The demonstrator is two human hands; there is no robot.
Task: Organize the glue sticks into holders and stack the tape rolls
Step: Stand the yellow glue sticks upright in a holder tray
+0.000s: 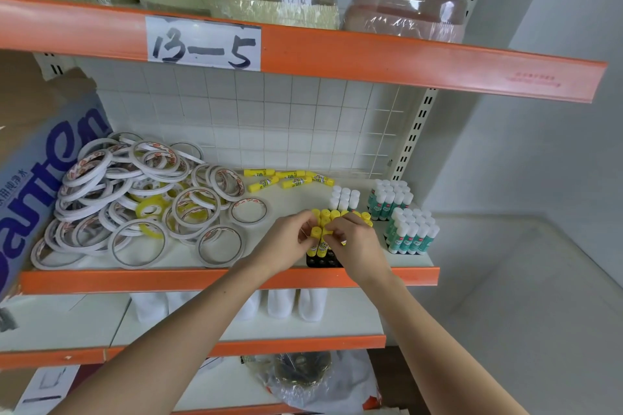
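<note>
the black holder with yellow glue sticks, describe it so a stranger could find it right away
Look at the shelf under the "13-5" label, at its front edge between the two hands. The black holder there carries upright yellow-capped glue sticks; the neighbouring holders to its right carry white-capped ones.

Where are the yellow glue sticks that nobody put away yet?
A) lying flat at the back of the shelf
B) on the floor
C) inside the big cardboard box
A: several loose yellow glue sticks lie flat near the white wire grid at the back of the shelf.
</note>
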